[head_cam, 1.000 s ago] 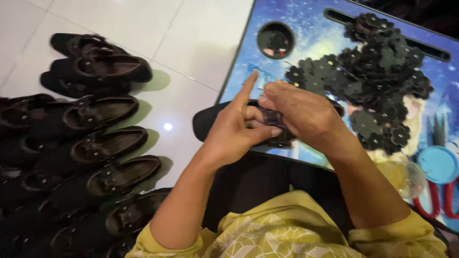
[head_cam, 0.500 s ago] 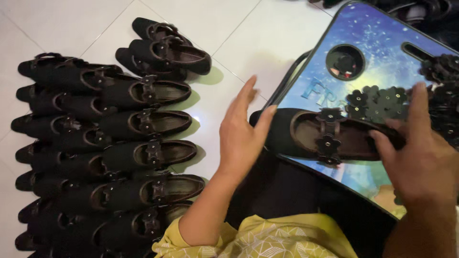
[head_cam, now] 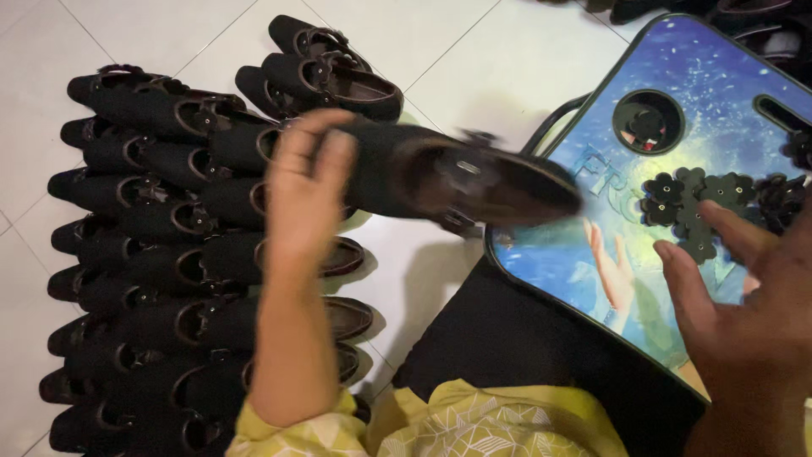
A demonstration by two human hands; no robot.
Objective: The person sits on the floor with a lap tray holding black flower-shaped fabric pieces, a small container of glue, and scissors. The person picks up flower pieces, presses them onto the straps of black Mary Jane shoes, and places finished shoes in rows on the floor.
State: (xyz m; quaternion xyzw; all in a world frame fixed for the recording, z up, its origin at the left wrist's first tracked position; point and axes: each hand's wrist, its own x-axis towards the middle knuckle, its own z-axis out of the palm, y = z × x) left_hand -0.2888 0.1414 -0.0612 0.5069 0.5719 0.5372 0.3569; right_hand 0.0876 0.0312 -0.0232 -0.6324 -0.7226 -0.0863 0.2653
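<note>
While the left hand (head_cam: 306,182) grips a blurred black shoe (head_cam: 457,178) with brown lining and buckle strap, the right hand (head_cam: 744,313) hovers open, empty, over the tray's (head_cam: 550,254) near edge.

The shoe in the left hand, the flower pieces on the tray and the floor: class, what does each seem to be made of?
Shoe in the left hand: likely matte black suede or fabric, with a glossier brown lining; blurred. Flower pieces: flat dull black, perhaps felt or faux leather. Floor: glossy white tiles with visible grout lines.
</note>
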